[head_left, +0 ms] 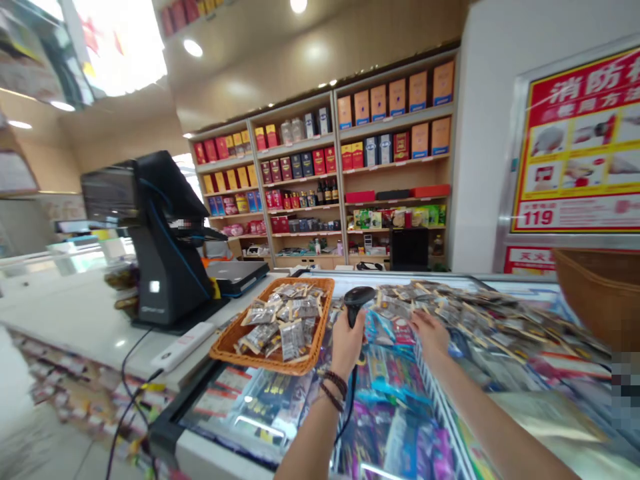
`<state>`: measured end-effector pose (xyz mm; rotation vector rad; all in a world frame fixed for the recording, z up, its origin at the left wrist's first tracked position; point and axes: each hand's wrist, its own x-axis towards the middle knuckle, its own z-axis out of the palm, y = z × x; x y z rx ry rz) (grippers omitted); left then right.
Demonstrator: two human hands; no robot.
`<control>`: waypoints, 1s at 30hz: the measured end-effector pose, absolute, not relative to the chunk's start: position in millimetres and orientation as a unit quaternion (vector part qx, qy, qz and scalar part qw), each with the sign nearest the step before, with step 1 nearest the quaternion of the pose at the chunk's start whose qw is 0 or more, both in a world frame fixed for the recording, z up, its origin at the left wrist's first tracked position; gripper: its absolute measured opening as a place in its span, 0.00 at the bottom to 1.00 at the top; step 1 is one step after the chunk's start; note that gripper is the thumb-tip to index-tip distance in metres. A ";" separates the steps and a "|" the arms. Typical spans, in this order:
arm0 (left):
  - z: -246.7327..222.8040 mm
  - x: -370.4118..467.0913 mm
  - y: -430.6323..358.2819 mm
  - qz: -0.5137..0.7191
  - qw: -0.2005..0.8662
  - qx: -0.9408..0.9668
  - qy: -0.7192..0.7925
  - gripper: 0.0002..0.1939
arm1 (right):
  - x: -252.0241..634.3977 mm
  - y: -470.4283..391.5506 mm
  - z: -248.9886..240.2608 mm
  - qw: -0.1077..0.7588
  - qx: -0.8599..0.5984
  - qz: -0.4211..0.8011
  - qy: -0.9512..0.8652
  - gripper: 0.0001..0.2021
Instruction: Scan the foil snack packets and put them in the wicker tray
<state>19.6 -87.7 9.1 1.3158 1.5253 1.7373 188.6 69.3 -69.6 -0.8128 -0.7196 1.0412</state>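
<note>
My left hand (pixel 347 343) is wrapped around the handle of a black barcode scanner (pixel 359 295), held upright with its head on top and its cable hanging down. My right hand (pixel 430 331) has its fingers drawn together at the edge of a small clear packet (pixel 397 307), just right of the scanner; the grip is partly hidden. Many similar packets (pixel 470 317) lie spread over the glass freezer top to the right. More packets (pixel 295 327) fill an orange wicker basket (pixel 323 333) left of the scanner. Colourful bagged goods (pixel 395 373) show beneath my hands.
On the white counter (pixel 65 293) to the left stand a black checkout terminal (pixel 170 247) and a white power strip (pixel 185 345) with cables. A brown basket (pixel 595 293) is at the right edge. Shelves of boxed goods (pixel 300 167) line the back wall.
</note>
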 end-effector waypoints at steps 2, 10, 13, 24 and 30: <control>22.9 -5.5 -93.3 0.645 0.208 0.472 0.563 0.29 | 160.1 76.8 -57.1 0.713 -0.357 0.516 -0.313 0.13; 67.5 -127.3 -145.7 0.622 0.061 0.390 0.676 0.22 | -2.9 62.7 14.6 0.626 -0.308 0.612 -0.373 0.06; 68.4 -160.6 -165.5 0.622 0.028 0.342 0.704 0.22 | -58.6 48.8 27.3 0.584 -0.288 0.628 -0.426 0.07; 45.2 -164.0 -188.3 0.629 0.023 0.340 0.699 0.23 | 7.8 56.1 -11.6 0.521 -0.240 0.493 -0.655 0.12; 43.3 -90.3 -148.3 0.646 0.117 0.422 0.626 0.26 | 183.2 86.3 -39.2 0.556 -0.367 0.319 -0.674 0.10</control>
